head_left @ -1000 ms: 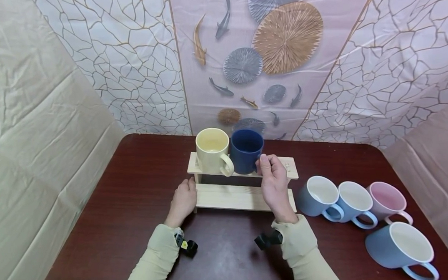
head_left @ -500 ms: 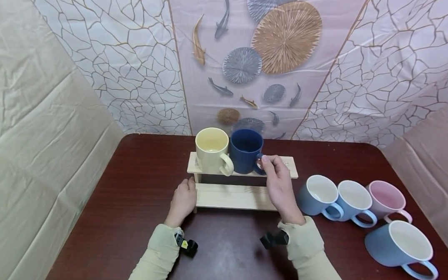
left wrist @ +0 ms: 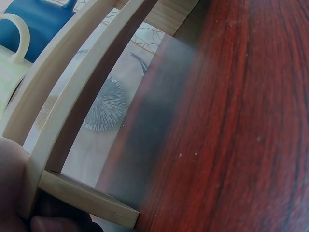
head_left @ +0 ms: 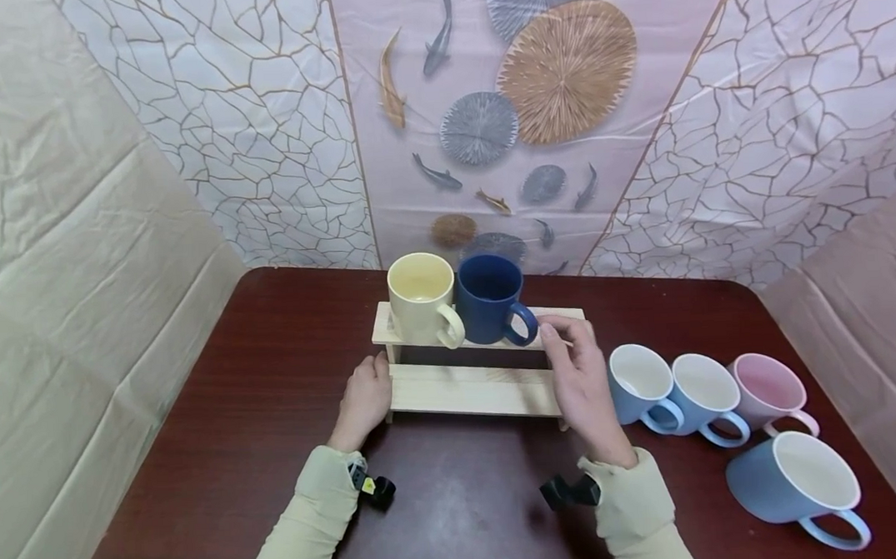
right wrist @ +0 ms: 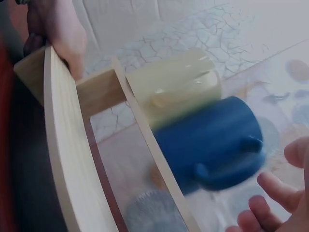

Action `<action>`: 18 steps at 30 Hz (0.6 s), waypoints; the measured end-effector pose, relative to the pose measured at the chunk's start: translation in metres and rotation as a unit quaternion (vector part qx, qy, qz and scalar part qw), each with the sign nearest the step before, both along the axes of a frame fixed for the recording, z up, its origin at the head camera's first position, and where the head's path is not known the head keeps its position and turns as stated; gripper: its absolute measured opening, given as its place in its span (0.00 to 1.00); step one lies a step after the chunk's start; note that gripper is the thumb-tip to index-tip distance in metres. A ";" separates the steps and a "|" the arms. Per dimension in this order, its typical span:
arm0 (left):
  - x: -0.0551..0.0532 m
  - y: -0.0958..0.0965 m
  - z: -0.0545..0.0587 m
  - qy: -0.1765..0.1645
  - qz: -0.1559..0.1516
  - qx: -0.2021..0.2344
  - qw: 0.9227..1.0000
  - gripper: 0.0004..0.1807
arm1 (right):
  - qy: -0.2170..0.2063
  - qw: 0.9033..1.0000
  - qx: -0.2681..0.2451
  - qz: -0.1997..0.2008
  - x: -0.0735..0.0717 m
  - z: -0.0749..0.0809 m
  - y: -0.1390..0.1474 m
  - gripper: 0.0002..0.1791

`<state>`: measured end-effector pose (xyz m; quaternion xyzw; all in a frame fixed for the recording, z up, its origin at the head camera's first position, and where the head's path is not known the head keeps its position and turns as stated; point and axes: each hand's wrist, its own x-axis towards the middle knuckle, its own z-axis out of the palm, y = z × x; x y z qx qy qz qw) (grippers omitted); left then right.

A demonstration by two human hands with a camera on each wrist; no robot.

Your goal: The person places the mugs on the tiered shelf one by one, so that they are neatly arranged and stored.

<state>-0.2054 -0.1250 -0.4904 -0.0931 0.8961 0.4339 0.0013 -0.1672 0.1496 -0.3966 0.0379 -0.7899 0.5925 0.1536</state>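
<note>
A two-tier wooden rack (head_left: 471, 388) stands on the table. On its upper shelf a pale yellow mug (head_left: 418, 314) and a dark blue mug (head_left: 485, 313) sit upright side by side, handles toward the front right. My left hand (head_left: 365, 401) grips the lower shelf at the rack's left end, with the thumb above and fingers beneath in the left wrist view. To the right of the blue mug's handle is my right hand (head_left: 583, 382). Its fingers are relaxed and apart from the mug in the right wrist view, with nothing held.
To the right of the rack, two light blue mugs (head_left: 636, 392) and a pink mug (head_left: 770, 390) stand in a row. A larger grey-blue mug (head_left: 760, 483) is nearer the front right. A patterned cloth (head_left: 479, 128) hangs behind the dark red-brown table (head_left: 272, 387).
My right hand has let go of the blue mug's handle and moved away to the right. The blue mug stays on the upper shelf. My left hand keeps its grip on the rack.
</note>
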 end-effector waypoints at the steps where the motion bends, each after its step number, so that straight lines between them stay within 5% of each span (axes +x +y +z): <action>1: 0.000 -0.001 0.000 0.001 0.001 0.002 1.000 0.25 | 0.004 1.000 0.007 -0.010 0.003 0.000 0.004 0.16; 8: -0.001 -0.003 -0.001 0.005 0.010 0.003 1.000 0.26 | 0.065 0.993 0.031 -0.099 0.027 -0.001 0.039 0.12; 12: -0.001 0.000 -0.001 -0.003 0.000 0.008 1.000 0.26 | 0.155 0.973 -0.009 -0.170 0.053 -0.003 0.072 0.10; 15: -0.001 0.002 -0.002 -0.005 -0.005 0.008 1.000 0.26 | 0.212 0.939 -0.049 -0.267 0.072 -0.004 0.099 0.09; 18: -0.001 0.002 -0.001 -0.006 -0.002 0.008 1.000 0.25 | 0.209 0.885 -0.078 -0.408 0.087 -0.008 0.124 0.08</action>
